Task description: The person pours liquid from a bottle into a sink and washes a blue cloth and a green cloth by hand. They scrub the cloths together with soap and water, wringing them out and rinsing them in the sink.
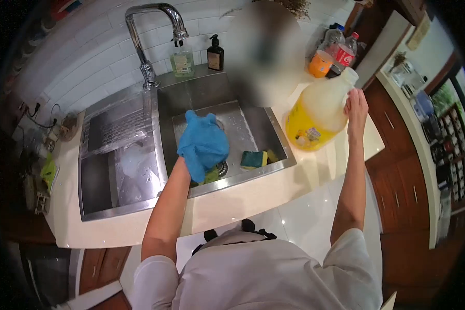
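A blue cloth (pixel 204 142) is draped over my left hand above the right basin of the steel sink (pixel 237 178); the cloth hides the fingers. My right hand (pixel 356 106) grips the handle side of a large jug (pixel 315 116) of yellow liquid, which stands on the counter to the right of the sink. A green and yellow sponge (pixel 253 159) lies in the basin near its front right corner. Something yellow-green (pixel 210 176) shows in the basin under the cloth, beside the drain.
A chrome faucet (pixel 149 70) rises behind the sink, with a clear soap bottle (pixel 182 61) and a dark pump bottle (pixel 215 54) beside it. Plastic bottles (pixel 344 51) stand behind the jug. A blurred area covers part of the back counter.
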